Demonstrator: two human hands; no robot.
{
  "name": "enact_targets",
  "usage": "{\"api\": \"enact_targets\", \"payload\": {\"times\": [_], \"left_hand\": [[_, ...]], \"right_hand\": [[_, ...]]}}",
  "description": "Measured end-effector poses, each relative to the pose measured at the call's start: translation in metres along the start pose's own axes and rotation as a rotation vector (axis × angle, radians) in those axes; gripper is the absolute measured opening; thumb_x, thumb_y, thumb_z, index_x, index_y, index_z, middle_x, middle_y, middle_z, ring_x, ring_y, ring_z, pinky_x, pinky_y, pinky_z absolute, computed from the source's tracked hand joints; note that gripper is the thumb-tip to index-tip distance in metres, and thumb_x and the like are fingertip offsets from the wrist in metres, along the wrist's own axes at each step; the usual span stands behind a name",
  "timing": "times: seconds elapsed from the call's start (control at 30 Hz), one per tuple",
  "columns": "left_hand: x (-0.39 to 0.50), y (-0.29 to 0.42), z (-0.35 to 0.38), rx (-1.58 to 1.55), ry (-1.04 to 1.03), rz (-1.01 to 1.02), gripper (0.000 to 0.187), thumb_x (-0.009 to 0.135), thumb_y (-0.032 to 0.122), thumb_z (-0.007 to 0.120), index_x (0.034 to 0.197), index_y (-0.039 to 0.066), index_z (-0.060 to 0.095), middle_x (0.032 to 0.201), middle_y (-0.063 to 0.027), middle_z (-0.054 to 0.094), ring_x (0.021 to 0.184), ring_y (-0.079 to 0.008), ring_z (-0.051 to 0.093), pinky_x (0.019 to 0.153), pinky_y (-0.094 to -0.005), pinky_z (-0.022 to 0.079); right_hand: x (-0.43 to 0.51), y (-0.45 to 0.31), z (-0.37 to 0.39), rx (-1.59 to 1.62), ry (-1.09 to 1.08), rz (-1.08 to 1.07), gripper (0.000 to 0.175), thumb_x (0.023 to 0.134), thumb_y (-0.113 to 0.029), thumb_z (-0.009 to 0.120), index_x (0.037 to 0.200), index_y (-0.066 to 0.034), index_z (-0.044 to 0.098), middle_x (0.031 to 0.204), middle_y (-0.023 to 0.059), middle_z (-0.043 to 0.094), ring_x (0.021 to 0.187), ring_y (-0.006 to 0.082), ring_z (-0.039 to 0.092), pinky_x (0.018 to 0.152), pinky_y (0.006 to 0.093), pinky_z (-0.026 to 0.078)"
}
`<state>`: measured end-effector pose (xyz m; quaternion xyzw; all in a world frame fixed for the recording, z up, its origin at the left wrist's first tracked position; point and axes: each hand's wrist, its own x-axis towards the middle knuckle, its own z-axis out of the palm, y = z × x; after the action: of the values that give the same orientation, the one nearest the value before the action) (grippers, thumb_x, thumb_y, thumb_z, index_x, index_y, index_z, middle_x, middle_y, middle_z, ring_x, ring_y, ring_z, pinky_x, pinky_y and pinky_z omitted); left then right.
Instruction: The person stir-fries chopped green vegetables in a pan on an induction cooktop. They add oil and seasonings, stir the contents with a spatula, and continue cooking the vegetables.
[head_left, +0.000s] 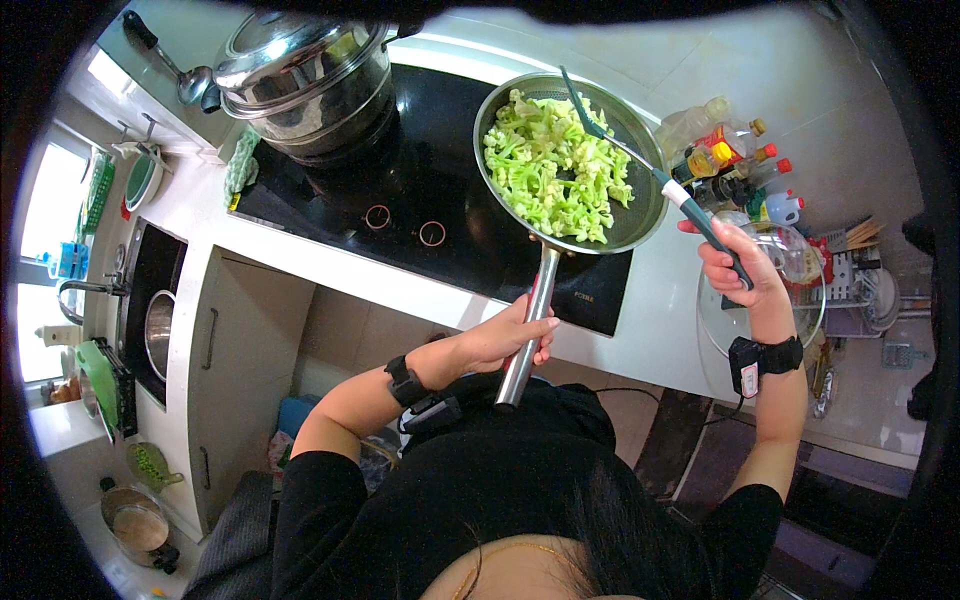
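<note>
A metal frying pan (646, 217) holds cut cauliflower florets (551, 161) with pale green stems, over the right part of a black glass cooktop (450, 277). Around its steel handle my left hand (517, 334) is closed, near the cooktop's front edge. In my right hand (739, 262), to the right of the pan, is the grip of a spatula (679, 195) with a dark green head and a white band. The spatula's head rests over the florets at the pan's upper right part. Whether the pan's base touches the glass, I cannot tell.
A lidded steel steamer pot (307, 97) stands on the cooktop's left. Several sauce bottles (720, 157) and a glass lid (709, 322) are at the right. A ladle (193, 82) hangs at the upper left. Beyond the counter's left part is a sink (139, 270).
</note>
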<state>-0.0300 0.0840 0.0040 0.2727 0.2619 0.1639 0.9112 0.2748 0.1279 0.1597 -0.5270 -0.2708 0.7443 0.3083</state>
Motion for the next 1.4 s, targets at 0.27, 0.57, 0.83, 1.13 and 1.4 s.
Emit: {"api": "enact_targets", "payload": {"times": [0.27, 0.57, 0.83, 1.13, 1.4], "left_hand": [[0.001, 0.000, -0.001, -0.008, -0.021, 0.017, 0.024, 0.092, 0.014, 0.051, 0.101, 0.008, 0.029, 0.073, -0.0049, 0.049, 0.062, -0.0131, 0.055, 0.054, -0.0242, 0.049], [0.005, -0.005, -0.005, -0.034, -0.030, 0.010, 0.022, 0.093, 0.015, 0.050, 0.101, 0.009, 0.030, 0.076, -0.0053, 0.046, 0.063, -0.0147, 0.053, 0.055, -0.0260, 0.047], [0.008, -0.007, -0.008, -0.066, -0.070, 0.053, 0.025, 0.092, 0.014, 0.051, 0.102, 0.008, 0.029, 0.076, -0.0051, 0.046, 0.064, -0.0133, 0.054, 0.054, -0.0246, 0.047], [0.010, -0.008, -0.010, -0.051, -0.085, 0.027, 0.028, 0.091, 0.014, 0.052, 0.103, 0.008, 0.028, 0.079, -0.0051, 0.047, 0.064, -0.0132, 0.054, 0.056, -0.0242, 0.049], [0.009, -0.008, -0.010, -0.044, -0.055, 0.018, 0.027, 0.092, 0.015, 0.052, 0.106, 0.008, 0.030, 0.079, -0.0057, 0.048, 0.064, -0.0143, 0.055, 0.056, -0.0259, 0.049]], "right_hand": [[0.051, 0.027, 0.012, -0.068, 0.119, 0.035, 0.038, 0.095, -0.030, 0.044, 0.116, 0.0019, 0.047, 0.067, 0.0015, 0.049, 0.046, 0.0085, 0.043, 0.041, 0.0186, 0.038], [0.052, 0.057, 0.000, -0.267, 0.329, 0.202, 0.036, 0.097, -0.039, 0.036, 0.104, -0.0065, 0.050, 0.056, -0.0003, 0.044, 0.036, 0.0060, 0.034, 0.031, 0.0213, 0.025], [-0.066, 0.033, 0.048, -0.485, 0.505, 0.112, 0.031, 0.097, -0.033, 0.040, 0.089, -0.0050, 0.051, 0.054, -0.0023, 0.043, 0.035, 0.0058, 0.033, 0.031, 0.0216, 0.024], [-0.007, 0.085, 0.078, -0.583, 0.501, -0.094, 0.029, 0.094, -0.028, 0.048, 0.107, -0.0029, 0.055, 0.058, -0.0039, 0.045, 0.041, 0.0022, 0.035, 0.035, 0.0179, 0.026], [0.021, 0.064, 0.036, -0.688, 0.569, -0.227, 0.032, 0.094, -0.028, 0.048, 0.113, -0.0039, 0.057, 0.059, -0.0035, 0.046, 0.044, 0.0036, 0.039, 0.039, 0.0209, 0.030]]}}
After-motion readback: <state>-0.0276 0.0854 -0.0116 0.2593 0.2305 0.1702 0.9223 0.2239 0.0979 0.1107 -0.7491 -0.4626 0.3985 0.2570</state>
